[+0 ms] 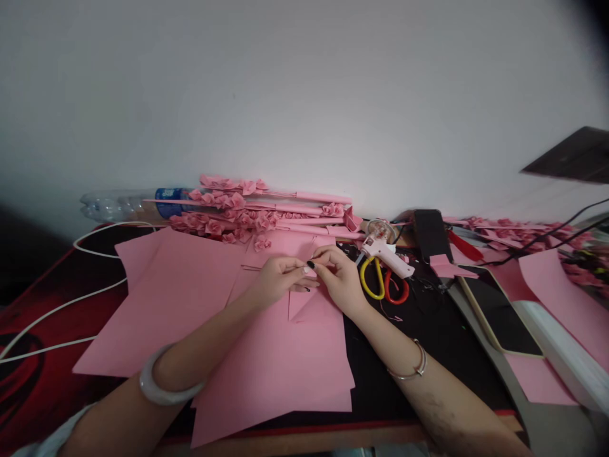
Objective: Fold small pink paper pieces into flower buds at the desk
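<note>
Above the pink paper sheets [278,374], my left hand [276,280] and my right hand [341,282] meet fingertip to fingertip. Both are closed in a pinch on a small piece of pink paper [311,273], which the fingers mostly cover. A folded pink paper piece [307,307] lies just below my right hand, on the sheets. To the left spreads another stack of pink sheets [166,304]. Behind my hands lie several pink paper flowers [257,219] on rolled paper stems. My right forearm passes beside scissors [372,285] with yellow and red handles.
A white glue gun [392,257] rests beyond the scissors. Farther right are a dark phone-like object [431,231], a phone [507,314], a long white box [561,349] and more paper flowers [523,231]. A plastic bottle [118,206] and white cable [61,304] are left.
</note>
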`<state>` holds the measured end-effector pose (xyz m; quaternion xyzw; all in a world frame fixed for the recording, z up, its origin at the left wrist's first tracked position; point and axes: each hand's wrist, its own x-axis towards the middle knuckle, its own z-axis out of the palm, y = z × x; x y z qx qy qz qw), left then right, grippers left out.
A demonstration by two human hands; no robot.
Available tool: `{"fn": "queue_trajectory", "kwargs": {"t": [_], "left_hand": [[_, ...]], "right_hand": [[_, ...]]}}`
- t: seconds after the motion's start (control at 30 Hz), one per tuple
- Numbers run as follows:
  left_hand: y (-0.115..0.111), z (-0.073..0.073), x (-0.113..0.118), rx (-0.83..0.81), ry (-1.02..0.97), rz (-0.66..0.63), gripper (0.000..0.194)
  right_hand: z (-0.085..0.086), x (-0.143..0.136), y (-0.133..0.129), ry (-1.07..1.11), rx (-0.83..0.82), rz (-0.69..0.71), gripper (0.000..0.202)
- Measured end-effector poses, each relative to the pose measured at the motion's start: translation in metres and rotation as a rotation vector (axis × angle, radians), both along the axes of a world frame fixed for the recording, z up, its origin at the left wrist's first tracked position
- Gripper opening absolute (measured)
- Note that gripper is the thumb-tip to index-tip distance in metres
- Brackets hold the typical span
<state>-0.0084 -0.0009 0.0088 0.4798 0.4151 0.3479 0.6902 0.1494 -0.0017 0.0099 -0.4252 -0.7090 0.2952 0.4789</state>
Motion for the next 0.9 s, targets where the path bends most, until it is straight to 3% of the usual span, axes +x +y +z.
{"fn": "queue_trajectory", "kwargs": {"t": [0.13, 0.33, 0.9], "left_hand": [[0.0002, 0.0013, -0.0004, -0.026, -0.027, 0.036, 0.021], [0.0004, 0.0003, -0.0021, -0.075, -0.092, 0.067, 0.022], [0.0000, 0.0013, -0.0021, -0.040, -0.155, 0.085, 0.020]], "right_hand": [[0.0005, 0.0023, -0.0003, -0.015, 0.022, 0.029, 0.012], [0.0052, 0.0055, -0.0023, -0.042, 0.039, 0.079, 0.033], [0.0035, 0.0064, -0.0010, -0.026, 0.020, 0.108, 0.036]]}}
